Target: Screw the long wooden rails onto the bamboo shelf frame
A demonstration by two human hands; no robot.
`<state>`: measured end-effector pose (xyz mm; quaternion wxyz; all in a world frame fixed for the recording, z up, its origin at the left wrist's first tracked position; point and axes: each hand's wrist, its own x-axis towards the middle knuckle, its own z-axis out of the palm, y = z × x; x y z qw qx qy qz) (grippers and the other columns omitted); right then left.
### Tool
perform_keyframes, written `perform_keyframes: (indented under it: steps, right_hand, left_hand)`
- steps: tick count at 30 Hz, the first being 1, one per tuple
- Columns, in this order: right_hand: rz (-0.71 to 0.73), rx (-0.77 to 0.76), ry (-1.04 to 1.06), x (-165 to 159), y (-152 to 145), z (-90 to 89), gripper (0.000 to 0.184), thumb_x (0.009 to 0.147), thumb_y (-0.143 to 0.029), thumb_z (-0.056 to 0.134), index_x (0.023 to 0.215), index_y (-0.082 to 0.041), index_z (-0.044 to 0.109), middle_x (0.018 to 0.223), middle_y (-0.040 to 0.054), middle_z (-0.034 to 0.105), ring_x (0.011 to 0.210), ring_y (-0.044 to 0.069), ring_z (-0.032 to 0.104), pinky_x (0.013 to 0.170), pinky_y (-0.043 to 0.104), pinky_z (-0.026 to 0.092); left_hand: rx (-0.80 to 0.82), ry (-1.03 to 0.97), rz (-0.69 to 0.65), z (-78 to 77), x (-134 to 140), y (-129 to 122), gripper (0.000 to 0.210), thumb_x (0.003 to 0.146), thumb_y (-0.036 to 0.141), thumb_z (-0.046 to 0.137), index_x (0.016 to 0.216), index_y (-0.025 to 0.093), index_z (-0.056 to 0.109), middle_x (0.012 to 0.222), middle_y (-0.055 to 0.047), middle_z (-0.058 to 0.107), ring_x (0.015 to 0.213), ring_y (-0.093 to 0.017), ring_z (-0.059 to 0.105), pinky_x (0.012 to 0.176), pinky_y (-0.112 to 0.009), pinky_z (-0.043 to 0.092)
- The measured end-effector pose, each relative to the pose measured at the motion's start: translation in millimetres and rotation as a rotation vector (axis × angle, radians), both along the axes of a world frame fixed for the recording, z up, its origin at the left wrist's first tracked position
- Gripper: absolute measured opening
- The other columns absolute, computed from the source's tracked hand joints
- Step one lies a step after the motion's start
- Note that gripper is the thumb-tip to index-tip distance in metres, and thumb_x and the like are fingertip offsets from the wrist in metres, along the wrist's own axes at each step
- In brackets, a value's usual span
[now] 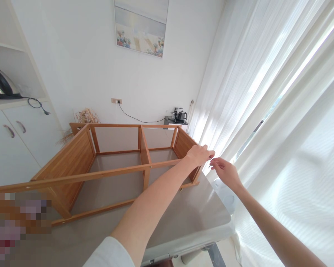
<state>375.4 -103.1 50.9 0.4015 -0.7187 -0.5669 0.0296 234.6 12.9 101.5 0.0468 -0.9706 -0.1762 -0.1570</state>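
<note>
A wooden shelf frame (108,171) lies on its side on a grey-topped table (183,218). My left hand (199,154) is closed over its far right corner, fingers bent around the end. Just right of that corner, my right hand (225,172) pinches a thin, dark, bent hex key (211,159) between thumb and fingers. The key's tip reaches toward my left fingertips; where it meets the frame is hidden behind my left hand. A small brass-coloured screw (181,190) sticks out near the lower right rail.
White curtains (295,148) hang close to my right arm. Behind the frame, a small stand holds a black kettle (181,116), its cord running to a wall socket (116,101). Another kettle (1,83) sits on a cabinet at left. A blurred patch covers the lower left.
</note>
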Motion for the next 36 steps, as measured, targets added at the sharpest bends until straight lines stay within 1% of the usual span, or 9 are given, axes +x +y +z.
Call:
perform_keyframes:
  steps: [4,9,11,15,17,21,25,30,36]
  right_hand:
    - [0.036,-0.018,0.165,-3,0,1.7,0.035,0.088,-0.055,0.055,0.097,-0.023,0.067,0.083,0.005,0.075,0.076,0.024,0.074,0.06,0.03,0.05]
    - [0.015,-0.021,0.197,-9,-8,3.5,0.036,0.088,-0.056,0.057,0.093,-0.022,0.067,0.085,0.0056,0.075,0.078,0.024,0.073,0.062,0.03,0.05]
    - [0.003,0.002,0.129,-9,-12,3.1,0.034,0.09,-0.054,0.055,0.092,-0.022,0.067,0.085,0.0048,0.075,0.077,0.023,0.073,0.065,0.031,0.051]
    - [-0.035,0.084,-0.175,-1,-12,-1.2,0.03,0.095,-0.049,0.049,0.095,-0.024,0.065,0.084,0.0031,0.074,0.078,0.021,0.07,0.071,0.033,0.051]
    - [-0.023,0.112,-0.302,4,-10,-4.4,0.031,0.098,-0.046,0.044,0.097,-0.024,0.065,0.086,0.0044,0.073,0.08,0.022,0.069,0.072,0.033,0.05]
    - [-0.013,0.129,-0.456,9,-8,-9.9,0.034,0.101,-0.042,0.036,0.102,-0.023,0.064,0.092,0.0068,0.071,0.082,0.022,0.067,0.07,0.033,0.049]
    - [-0.019,0.133,-0.561,7,-8,-12.4,0.035,0.103,-0.041,0.034,0.105,-0.023,0.064,0.093,0.0077,0.071,0.08,0.022,0.066,0.069,0.033,0.046]
    - [-0.044,0.122,-0.577,7,-6,-12.8,0.034,0.103,-0.038,0.035,0.106,-0.022,0.064,0.091,0.0072,0.07,0.078,0.022,0.065,0.067,0.032,0.043]
    - [-0.046,0.113,-0.658,6,-5,-11.2,0.033,0.104,-0.034,0.034,0.107,-0.021,0.064,0.092,0.0077,0.07,0.079,0.022,0.063,0.069,0.032,0.042]
  left_hand:
    - [-0.009,0.002,0.002,0.5,0,0,0.026,0.1,0.042,0.042,0.111,0.03,0.063,0.108,-0.007,0.059,0.088,-0.023,0.066,0.073,-0.034,0.049]
    - [-0.011,0.001,0.003,0.2,0,0,0.024,0.1,0.039,0.043,0.11,0.029,0.063,0.106,-0.007,0.06,0.087,-0.022,0.066,0.073,-0.033,0.049]
    - [-0.002,-0.002,-0.004,0.2,0,0,0.023,0.1,0.038,0.043,0.109,0.028,0.062,0.106,-0.007,0.06,0.087,-0.022,0.066,0.073,-0.033,0.049]
    - [0.01,0.0,-0.012,1.2,-1,-1,0.023,0.099,0.038,0.045,0.112,0.028,0.061,0.106,-0.007,0.06,0.09,-0.023,0.065,0.074,-0.033,0.049]
    - [-0.002,0.006,-0.01,2.0,-2,-1,0.023,0.099,0.038,0.046,0.114,0.028,0.061,0.107,-0.008,0.06,0.091,-0.023,0.065,0.075,-0.033,0.049]
    - [-0.034,0.007,-0.006,2.9,-2,-2,0.023,0.099,0.038,0.045,0.113,0.029,0.062,0.108,-0.007,0.06,0.091,-0.023,0.066,0.075,-0.033,0.049]
    - [-0.026,-0.003,-0.002,2.4,-2,-2,0.024,0.1,0.039,0.044,0.112,0.029,0.062,0.108,-0.007,0.06,0.09,-0.023,0.066,0.074,-0.033,0.049]
    - [-0.018,0.004,-0.002,1.4,-1,-1,0.025,0.1,0.038,0.043,0.113,0.029,0.062,0.107,-0.007,0.06,0.09,-0.024,0.066,0.073,-0.034,0.049]
    - [-0.004,-0.013,-0.001,0.0,1,0,0.027,0.101,0.041,0.041,0.11,0.029,0.063,0.106,-0.007,0.06,0.089,-0.023,0.066,0.074,-0.033,0.049]
